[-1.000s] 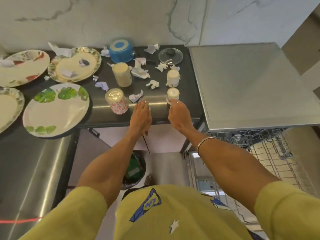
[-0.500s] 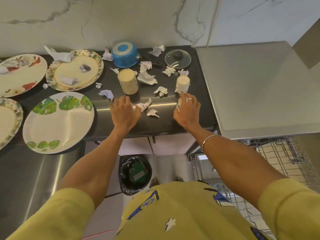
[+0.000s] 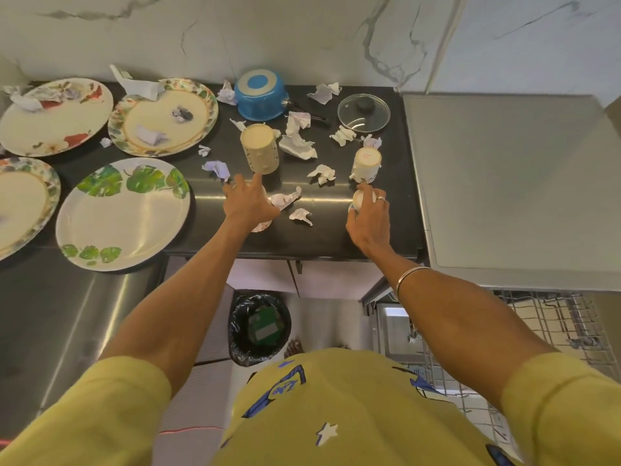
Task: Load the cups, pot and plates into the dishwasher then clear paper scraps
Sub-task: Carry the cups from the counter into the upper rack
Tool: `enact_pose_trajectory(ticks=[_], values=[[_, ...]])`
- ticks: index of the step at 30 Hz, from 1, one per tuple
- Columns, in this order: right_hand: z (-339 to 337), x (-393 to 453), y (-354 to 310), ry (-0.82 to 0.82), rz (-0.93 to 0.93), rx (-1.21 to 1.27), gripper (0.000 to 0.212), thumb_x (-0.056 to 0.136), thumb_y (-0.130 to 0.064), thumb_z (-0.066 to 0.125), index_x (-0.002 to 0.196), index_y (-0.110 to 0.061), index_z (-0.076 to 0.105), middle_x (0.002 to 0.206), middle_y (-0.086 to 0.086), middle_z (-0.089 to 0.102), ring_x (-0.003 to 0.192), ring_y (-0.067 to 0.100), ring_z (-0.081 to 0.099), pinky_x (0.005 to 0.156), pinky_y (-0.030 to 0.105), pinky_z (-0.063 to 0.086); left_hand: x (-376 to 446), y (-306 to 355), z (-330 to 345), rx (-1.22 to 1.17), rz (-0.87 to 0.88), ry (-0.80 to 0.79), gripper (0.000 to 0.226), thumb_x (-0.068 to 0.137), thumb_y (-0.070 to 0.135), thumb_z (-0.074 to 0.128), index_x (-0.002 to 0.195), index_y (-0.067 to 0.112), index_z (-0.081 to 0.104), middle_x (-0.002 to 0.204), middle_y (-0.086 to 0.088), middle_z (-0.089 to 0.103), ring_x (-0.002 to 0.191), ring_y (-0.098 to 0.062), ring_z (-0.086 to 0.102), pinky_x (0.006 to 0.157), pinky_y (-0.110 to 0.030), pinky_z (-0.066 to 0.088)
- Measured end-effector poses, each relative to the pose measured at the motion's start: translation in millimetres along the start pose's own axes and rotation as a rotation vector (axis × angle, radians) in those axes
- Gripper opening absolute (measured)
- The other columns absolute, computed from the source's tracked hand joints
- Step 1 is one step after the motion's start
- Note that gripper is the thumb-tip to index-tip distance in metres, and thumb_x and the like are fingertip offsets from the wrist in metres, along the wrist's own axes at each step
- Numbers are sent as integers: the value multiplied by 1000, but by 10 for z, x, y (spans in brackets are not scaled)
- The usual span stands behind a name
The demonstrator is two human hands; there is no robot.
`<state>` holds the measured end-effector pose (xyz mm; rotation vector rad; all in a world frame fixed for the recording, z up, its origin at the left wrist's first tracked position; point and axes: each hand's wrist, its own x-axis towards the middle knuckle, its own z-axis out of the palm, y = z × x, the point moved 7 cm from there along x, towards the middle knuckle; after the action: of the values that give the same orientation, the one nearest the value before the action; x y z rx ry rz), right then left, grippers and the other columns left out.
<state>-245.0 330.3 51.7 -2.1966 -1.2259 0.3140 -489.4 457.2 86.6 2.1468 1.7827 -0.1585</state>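
My left hand [image 3: 250, 205] lies over the floral cup [image 3: 262, 226], fingers wrapped down around it; only the cup's lower edge shows. My right hand [image 3: 369, 218] grips a small white cup [image 3: 361, 197] near the counter's right end. A tall cream cup [image 3: 260, 149] and another small cup [image 3: 366, 164] stand upside down just behind. The blue pot [image 3: 260, 94] sits upturned at the back, its glass lid [image 3: 364, 112] to the right. Several plates lie at the left, the nearest a leaf-pattern plate [image 3: 124, 213]. Paper scraps [image 3: 297, 144] litter the counter.
The dark counter [image 3: 329, 237] ends at a grey dishwasher top [image 3: 510, 183] on the right. Below it a wire dishwasher rack [image 3: 554, 331] is pulled out. A black-lined bin [image 3: 260, 327] stands on the floor under the counter. Scraps also lie on two back plates [image 3: 163, 116].
Both hands have reached further onto the counter. My left hand has come over the floral cup and my right hand has closed round the small white cup.
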Motion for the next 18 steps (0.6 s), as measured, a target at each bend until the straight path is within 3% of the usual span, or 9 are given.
enact_pose_trajectory(ticks=[6,12,18], values=[[22,7,33,-47,39,11,61,88,-10,70,140,-22,39,140,13,40,124,31,46,96,48,53,4,-189,-33,-181,-87,84,91,64,43,87,136,10,41,132,-17,53,120,-39,51,93,-51,51],[-124,-56,52,-45,14,69,62,91,-14,68,143,-20,37,141,12,39,127,31,46,99,46,51,-213,-114,-89,-146,-113,172,85,65,44,85,132,10,46,127,-16,57,116,-37,56,88,-47,52],[-276,-245,99,-43,4,59,62,91,-21,68,144,-14,36,142,12,41,127,30,47,99,42,51,-454,220,-112,-146,-27,173,83,60,47,87,125,9,53,117,-12,61,105,-32,60,81,-44,55]])
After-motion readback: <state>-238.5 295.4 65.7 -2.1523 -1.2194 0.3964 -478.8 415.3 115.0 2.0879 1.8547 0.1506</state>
